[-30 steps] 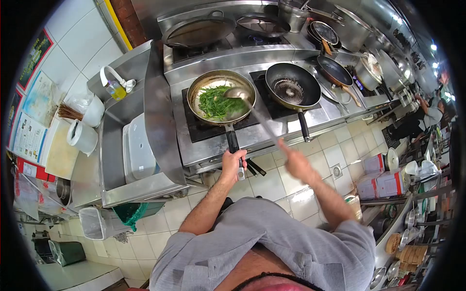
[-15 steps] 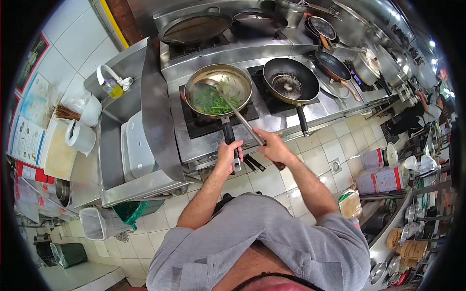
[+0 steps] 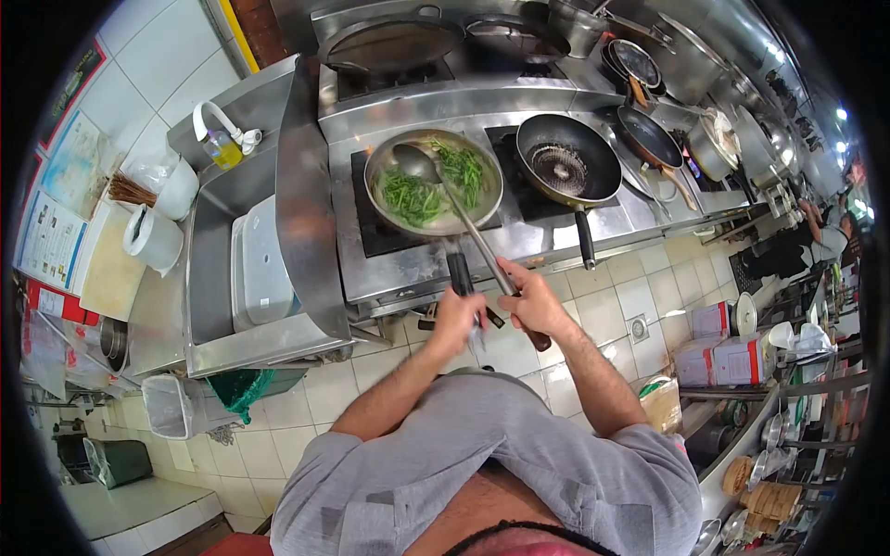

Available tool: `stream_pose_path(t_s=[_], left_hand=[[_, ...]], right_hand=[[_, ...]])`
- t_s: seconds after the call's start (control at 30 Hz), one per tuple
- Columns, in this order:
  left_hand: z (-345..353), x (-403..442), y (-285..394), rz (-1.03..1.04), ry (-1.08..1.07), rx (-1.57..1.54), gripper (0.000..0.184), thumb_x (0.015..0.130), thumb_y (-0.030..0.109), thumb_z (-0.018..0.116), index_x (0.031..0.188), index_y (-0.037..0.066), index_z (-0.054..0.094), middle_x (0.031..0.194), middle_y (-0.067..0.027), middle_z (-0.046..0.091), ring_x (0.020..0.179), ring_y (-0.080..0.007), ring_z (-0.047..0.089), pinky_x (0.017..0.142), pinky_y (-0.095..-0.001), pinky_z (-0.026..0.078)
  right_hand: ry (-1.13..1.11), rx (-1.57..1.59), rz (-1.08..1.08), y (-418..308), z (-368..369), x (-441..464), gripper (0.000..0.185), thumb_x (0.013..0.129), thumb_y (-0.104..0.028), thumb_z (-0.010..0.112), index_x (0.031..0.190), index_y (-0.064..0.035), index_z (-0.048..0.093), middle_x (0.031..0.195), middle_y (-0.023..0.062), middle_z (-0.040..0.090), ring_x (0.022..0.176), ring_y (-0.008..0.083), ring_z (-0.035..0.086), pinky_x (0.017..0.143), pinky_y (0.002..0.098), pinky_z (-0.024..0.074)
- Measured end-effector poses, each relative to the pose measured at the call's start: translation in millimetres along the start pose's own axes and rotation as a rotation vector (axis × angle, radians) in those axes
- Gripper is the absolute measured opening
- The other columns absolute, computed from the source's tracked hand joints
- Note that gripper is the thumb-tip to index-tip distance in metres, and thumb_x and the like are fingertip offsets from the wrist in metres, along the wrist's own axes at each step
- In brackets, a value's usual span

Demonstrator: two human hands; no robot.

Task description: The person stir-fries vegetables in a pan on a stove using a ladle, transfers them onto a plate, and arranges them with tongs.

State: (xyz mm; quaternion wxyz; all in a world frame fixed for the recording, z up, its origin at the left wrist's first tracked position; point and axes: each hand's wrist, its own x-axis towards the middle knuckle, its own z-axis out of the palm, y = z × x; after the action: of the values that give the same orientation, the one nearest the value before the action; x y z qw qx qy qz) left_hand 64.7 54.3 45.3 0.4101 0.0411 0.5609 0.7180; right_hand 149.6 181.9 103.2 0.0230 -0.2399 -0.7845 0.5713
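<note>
My left hand is wrapped round the black handle of a frying pan on the front left burner. The hand is slightly blurred. Long green leafy vegetables lie in the pan in two loose clumps. In my right hand is the long handle of a metal ladle, gripped near its brown end. The ladle's bowl rests among the greens toward the back of the pan. A small flame shows at the pan's back left edge.
To the right stands a black frying pan, its handle toward me. Large round pans sit on the back burners. On the left, a metal sink holds plastic tubs behind a splash wall. Another person is far right.
The greens have spread from one heap into two clumps, and the ladle's bowl lies between them. My left hand and the pan have come slightly closer to me. Less steam shows.
</note>
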Motion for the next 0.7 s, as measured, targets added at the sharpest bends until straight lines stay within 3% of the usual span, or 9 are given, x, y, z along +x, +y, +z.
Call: stream_pose_path(t_s=[0.1,0.17,0.2,0.3,0.37,0.47,0.57,0.63,0.7], left_hand=[[-42.6,47.8,8.2,-0.001,-0.005,0.037,0.015,0.073,0.013,0.057,0.061,0.004,0.053,0.044,-0.0046,0.046,0.037,-0.0147,0.049,0.035,-0.0281,0.036],[-32.7,37.7,-0.7,0.063,-0.05,0.027,0.017,0.074,0.013,0.057,0.06,0.005,0.051,0.046,-0.0044,0.047,0.037,-0.0148,0.049,0.035,-0.0282,0.038],[-6.3,12.9,9.1,-0.016,-0.003,-0.046,0.019,0.074,0.012,0.058,0.059,0.005,0.049,0.048,-0.0039,0.048,0.038,-0.0151,0.05,0.035,-0.0289,0.04],[5.8,11.8,-3.1,0.021,-0.049,0.003,0.012,0.076,0.01,0.059,0.073,0.004,0.049,0.056,-0.005,0.05,0.041,-0.0152,0.05,0.036,-0.0294,0.039],[-25.2,50.1,-11.1,-0.027,-0.046,0.043,0.013,0.076,0.01,0.059,0.074,0.004,0.048,0.055,-0.0035,0.049,0.041,-0.0141,0.049,0.037,-0.028,0.04],[-31.1,55.8,8.3,0.008,0.014,-0.012,0.013,0.077,0.011,0.059,0.074,0.005,0.048,0.058,-0.0021,0.048,0.042,-0.0123,0.049,0.036,-0.0274,0.04],[-17.8,34.8,0.1,-0.013,0.011,-0.05,0.014,0.076,0.011,0.06,0.077,0.005,0.048,0.059,-0.0024,0.05,0.041,-0.0125,0.05,0.035,-0.0271,0.041],[-16.2,34.8,-5.0,-0.02,0.029,-0.028,0.016,0.076,0.012,0.061,0.081,0.006,0.047,0.06,-0.0024,0.051,0.041,-0.0123,0.051,0.035,-0.0272,0.041],[-21.1,36.5,-8.5,-0.006,0.027,-0.013,0.017,0.076,0.012,0.061,0.083,0.006,0.047,0.061,-0.0023,0.051,0.042,-0.0121,0.051,0.035,-0.027,0.041]], right_hand=[[-0.148,0.156,0.092,-3.7,-15.8,-15.1,0.066,0.072,0.003,0.057,0.135,-0.0025,0.037,0.063,0.003,0.05,0.042,0.0087,0.047,0.038,0.0242,0.0372],[-0.119,-0.011,0.057,-5.6,-28.1,-14.8,0.065,0.073,0.003,0.056,0.135,-0.0025,0.037,0.064,0.0041,0.051,0.041,0.0087,0.047,0.038,0.0243,0.0376],[-0.081,-0.129,0.036,0.3,-27.4,-12.3,0.064,0.073,0.002,0.056,0.135,-0.0019,0.037,0.065,0.0049,0.051,0.043,0.0087,0.047,0.04,0.0246,0.0384],[-0.018,-0.18,-0.008,9.2,-10.2,-5.2,0.064,0.074,0.001,0.056,0.135,-0.0019,0.037,0.066,0.0057,0.051,0.044,0.009,0.047,0.042,0.0253,0.0394],[-0.044,-0.113,0.025,2.4,-13.5,-11.6,0.064,0.074,0.001,0.056,0.135,-0.0033,0.037,0.067,0.0062,0.052,0.046,0.0102,0.048,0.044,0.0266,0.0406],[0.028,-0.268,-0.071,11.4,-23.4,-6.2,0.062,0.073,-0.002,0.058,0.132,-0.0002,0.039,0.062,0.0128,0.055,0.056,0.0222,0.057,0.058,0.0354,0.0474],[0.198,-0.331,-0.109,29.3,4.4,10.2,0.062,0.073,-0.001,0.058,0.131,0.002,0.038,0.063,0.014,0.054,0.057,0.024,0.057,0.06,0.0361,0.0478],[0.218,-0.234,-0.103,32.3,15.7,15.3,0.063,0.072,0.0,0.057,0.132,0.0025,0.038,0.063,0.0124,0.054,0.053,0.0203,0.056,0.055,0.0341,0.0468],[0.023,0.172,0.077,15.5,13.1,8.6,0.063,0.074,0.001,0.056,0.134,0.0005,0.037,0.062,0.0085,0.053,0.047,0.0145,0.052,0.047,0.03,0.0434]])
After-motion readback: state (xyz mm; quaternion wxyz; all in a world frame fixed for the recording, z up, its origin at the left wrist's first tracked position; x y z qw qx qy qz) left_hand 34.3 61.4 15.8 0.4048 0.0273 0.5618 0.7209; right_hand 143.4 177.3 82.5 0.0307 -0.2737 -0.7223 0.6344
